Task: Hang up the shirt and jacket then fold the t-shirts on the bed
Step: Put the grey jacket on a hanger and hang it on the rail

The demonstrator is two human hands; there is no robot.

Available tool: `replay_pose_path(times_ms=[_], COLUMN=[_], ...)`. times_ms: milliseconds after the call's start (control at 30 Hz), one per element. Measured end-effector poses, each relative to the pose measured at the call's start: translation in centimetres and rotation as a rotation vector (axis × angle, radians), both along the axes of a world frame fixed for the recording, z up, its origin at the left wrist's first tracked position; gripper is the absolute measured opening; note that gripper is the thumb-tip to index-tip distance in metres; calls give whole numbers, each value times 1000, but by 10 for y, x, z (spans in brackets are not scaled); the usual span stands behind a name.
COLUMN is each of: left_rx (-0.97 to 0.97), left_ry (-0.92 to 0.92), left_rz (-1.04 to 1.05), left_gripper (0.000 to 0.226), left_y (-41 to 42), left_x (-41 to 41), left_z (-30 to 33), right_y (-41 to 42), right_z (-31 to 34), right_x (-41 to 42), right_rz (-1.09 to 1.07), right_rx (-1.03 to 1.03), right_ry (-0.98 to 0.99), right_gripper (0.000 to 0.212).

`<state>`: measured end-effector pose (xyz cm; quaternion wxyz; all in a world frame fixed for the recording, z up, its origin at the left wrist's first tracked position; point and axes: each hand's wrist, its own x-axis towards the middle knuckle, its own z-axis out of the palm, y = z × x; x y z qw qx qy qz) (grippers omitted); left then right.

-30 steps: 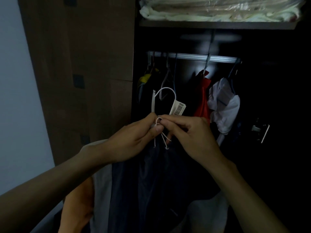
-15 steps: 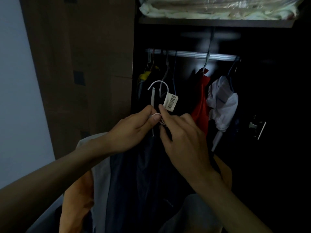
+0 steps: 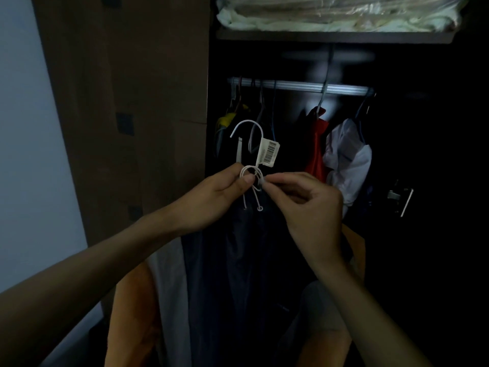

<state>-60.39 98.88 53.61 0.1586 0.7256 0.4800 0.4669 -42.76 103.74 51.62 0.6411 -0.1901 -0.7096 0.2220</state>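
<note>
A dark navy jacket with grey and orange panels hangs down from a white hanger that carries a barcode tag. My left hand grips the hanger's neck together with the jacket collar. My right hand pinches the white drawstring, which loops around the hanger's neck, its two ends dangling below. The hanger's hook is in front of the open wardrobe, below the metal rail and not on it.
On the rail hang a yellow garment, a red garment and a white shirt. A shelf above holds wrapped bedding. The brown wardrobe door stands on the left, a wall beyond it.
My right hand has come off the collar and moved right, pulling the drawstring into a loop at the hanger's neck. The left hand's grip on the hanger is unchanged.
</note>
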Motion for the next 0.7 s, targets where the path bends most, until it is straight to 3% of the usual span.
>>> replay_pose_path(times_ms=[133, 300, 433, 600, 700], left_rx=[3, 6, -33, -82, -116], left_ry=[9, 28, -5, -52, -60], left_rz=[-8, -9, -18, -48, -36], left_gripper=[26, 26, 33, 32, 31], left_y=[1, 0, -1, -3, -3], left_x=[3, 5, 11, 18, 18], left_z=[0, -4, -2, -2, -6], right_y=[-3, -2, -6, -13, -15], right_z=[1, -6, -15, -16, -15], right_x=[3, 4, 3, 5, 6], right_rz=[51, -83, -190, -277, -234], right_rx=[-2, 230, 299, 223, 75], right_ry=[-58, -207, -305, -415, -432], right_gripper=[15, 17, 19, 17, 15])
